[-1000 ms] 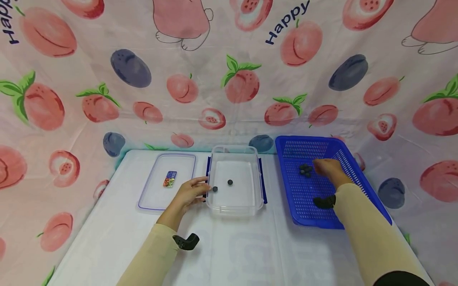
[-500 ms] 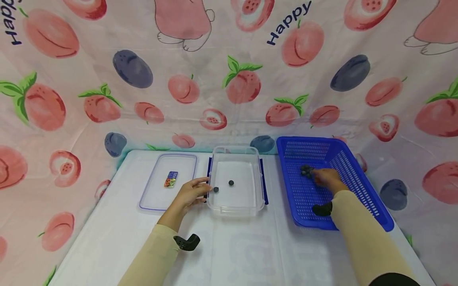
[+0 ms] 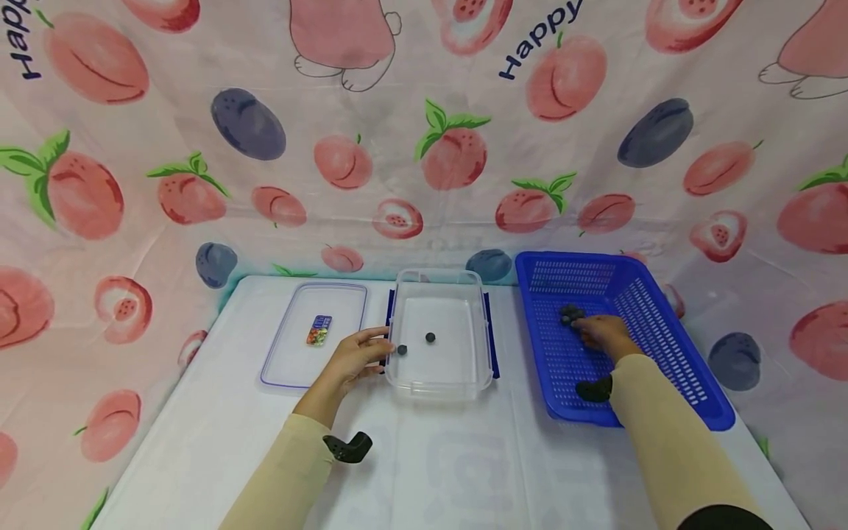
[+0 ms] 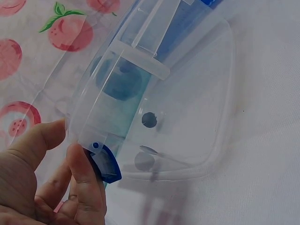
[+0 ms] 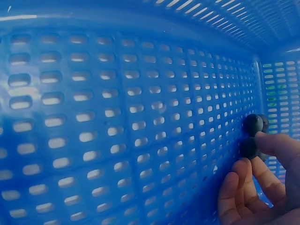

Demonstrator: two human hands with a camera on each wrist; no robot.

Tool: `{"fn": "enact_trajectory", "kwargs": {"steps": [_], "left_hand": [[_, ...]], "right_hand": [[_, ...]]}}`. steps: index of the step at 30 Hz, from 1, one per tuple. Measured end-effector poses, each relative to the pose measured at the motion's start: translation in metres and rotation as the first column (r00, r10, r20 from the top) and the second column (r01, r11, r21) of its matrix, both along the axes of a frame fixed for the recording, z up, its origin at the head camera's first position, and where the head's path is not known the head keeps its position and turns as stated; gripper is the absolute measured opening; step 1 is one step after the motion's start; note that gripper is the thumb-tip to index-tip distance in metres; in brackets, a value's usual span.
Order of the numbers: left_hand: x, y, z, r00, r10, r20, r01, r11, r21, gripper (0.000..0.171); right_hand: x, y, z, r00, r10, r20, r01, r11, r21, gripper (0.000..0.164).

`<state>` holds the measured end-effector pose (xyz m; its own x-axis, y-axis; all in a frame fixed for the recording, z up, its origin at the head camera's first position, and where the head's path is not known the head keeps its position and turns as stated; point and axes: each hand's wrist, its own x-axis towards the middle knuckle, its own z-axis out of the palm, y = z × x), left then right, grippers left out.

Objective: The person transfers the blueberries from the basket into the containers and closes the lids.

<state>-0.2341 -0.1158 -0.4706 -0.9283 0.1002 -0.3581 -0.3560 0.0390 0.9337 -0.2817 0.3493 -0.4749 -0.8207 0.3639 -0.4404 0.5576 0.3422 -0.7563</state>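
My right hand (image 3: 606, 335) reaches into the blue basket (image 3: 553, 383). In the right wrist view its thumb and fingertips pinch a dark, round blueberry (image 5: 250, 147). Another blueberry (image 5: 253, 123) lies just beyond, part of a small cluster of blueberries (image 3: 570, 313) on the basket floor. At the left side of a clear plastic box (image 3: 457, 368), my left hand (image 3: 354, 361) rests its fingertips against the wall beside a blue latch (image 4: 107, 165). Inside that box, one blueberry (image 3: 430, 338) sits near the middle and a second blueberry (image 3: 402, 350) near the left wall.
A clear lid (image 3: 281, 368) with a blue rim and a colourful label (image 3: 319, 330) lies left of the box. Everything stands on a white-covered table (image 3: 444, 456). Behind it hangs a fruit-printed cloth (image 3: 371, 110).
My right hand has moved down and slightly left to the blueberry cluster, and its fingers have come together on a blueberry. The left hand stays at the box.
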Motion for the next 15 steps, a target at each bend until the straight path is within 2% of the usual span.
{"fn": "enact_trajectory", "kwargs": {"steps": [4, 11, 15], "left_hand": [[0.0001, 0.0001, -0.0007, 1.000, 0.002, -0.001, -0.002, 1.000, -0.001, 0.050], [0.0009, -0.0009, -0.0017, 1.000, -0.006, -0.017, 0.006, 1.000, 0.001, 0.049], [0.0007, -0.0010, -0.0018, 1.000, -0.007, -0.013, 0.007, 1.000, 0.000, 0.049]], "right_hand": [[0.0025, 0.0003, 0.0018, 1.000, 0.031, -0.006, -0.031, 1.000, 0.006, 0.050], [0.0054, 0.0004, 0.0040, 0.998, 0.059, -0.026, -0.059, 0.998, 0.007, 0.035], [0.0051, 0.0000, 0.0025, 0.997, 0.073, -0.023, -0.072, 0.997, 0.024, 0.036]]}}
